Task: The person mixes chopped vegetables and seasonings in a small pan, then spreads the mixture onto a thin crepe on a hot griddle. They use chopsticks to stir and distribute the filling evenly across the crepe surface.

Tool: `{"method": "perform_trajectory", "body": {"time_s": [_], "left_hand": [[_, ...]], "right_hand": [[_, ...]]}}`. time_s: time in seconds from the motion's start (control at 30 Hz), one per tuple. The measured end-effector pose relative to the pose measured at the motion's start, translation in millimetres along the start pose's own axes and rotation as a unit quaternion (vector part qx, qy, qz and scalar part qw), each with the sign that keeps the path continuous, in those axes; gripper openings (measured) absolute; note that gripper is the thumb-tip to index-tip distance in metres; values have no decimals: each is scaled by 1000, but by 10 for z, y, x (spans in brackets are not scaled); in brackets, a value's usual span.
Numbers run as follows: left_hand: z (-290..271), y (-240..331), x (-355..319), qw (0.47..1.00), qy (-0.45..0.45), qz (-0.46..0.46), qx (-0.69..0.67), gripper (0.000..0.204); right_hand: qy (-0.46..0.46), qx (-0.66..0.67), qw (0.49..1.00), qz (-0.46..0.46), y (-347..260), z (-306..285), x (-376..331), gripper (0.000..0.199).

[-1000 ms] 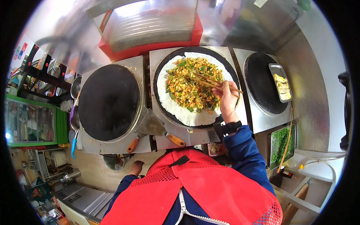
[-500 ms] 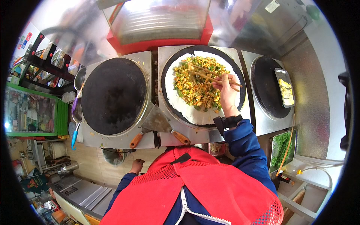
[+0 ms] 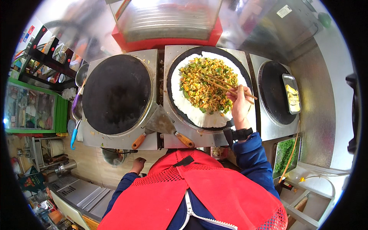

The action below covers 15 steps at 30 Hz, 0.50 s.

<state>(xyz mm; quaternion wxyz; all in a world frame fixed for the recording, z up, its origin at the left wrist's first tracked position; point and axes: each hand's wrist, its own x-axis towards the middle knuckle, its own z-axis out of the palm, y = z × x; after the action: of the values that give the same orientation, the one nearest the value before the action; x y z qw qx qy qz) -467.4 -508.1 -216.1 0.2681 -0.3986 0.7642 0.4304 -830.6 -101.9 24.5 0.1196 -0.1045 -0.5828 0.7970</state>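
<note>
My right hand (image 3: 240,105) is closed around a pair of wooden chopsticks (image 3: 218,81). Their tips reach into a chopped vegetable filling (image 3: 205,86) of orange, green and yellow bits. This filling is spread over a thin white pancake (image 3: 184,103) on the middle round black griddle (image 3: 171,82). Down beside my body hangs my left hand (image 3: 138,165), away from the griddles; its fingers are mostly hidden, so I cannot see whether they are curled or straight. Two wooden-handled scrapers, one with its broad metal blade (image 3: 160,120) showing, lie across the gap between the left and middle griddles.
A bare black griddle (image 3: 117,96) stands to the left. On the right griddle (image 3: 272,92) rests a metal tray (image 3: 294,109) with yellow pieces. Chopped greens fill a tray (image 3: 284,155) at lower right. Ladles, one with a blue handle (image 3: 75,136), hang at the left edge.
My right hand has shifted right and slightly toward me, with the chopstick tips moving right through the filling. My left hand has moved slightly. The whole view has shifted a little.
</note>
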Motion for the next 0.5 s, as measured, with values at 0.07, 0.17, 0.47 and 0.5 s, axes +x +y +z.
{"method": "perform_trajectory", "body": {"time_s": [0.07,0.17,0.47,0.5], "left_hand": [[-4,-21,-10,1000,-5,21,18,28],[-27,-3,-8,999,-12,28,27,28],[-40,152,48,999,6,40,21,27],[-30,132,44,1000,-3,25,18,27]], "right_hand": [[-12,-6,1000,-18,17,31,-22,19],[-126,-8,992,-24,55,117,13,18],[21,-3,998,-58,33,35,-7,17],[-14,-7,999,-46,43,24,-44,17]]}}
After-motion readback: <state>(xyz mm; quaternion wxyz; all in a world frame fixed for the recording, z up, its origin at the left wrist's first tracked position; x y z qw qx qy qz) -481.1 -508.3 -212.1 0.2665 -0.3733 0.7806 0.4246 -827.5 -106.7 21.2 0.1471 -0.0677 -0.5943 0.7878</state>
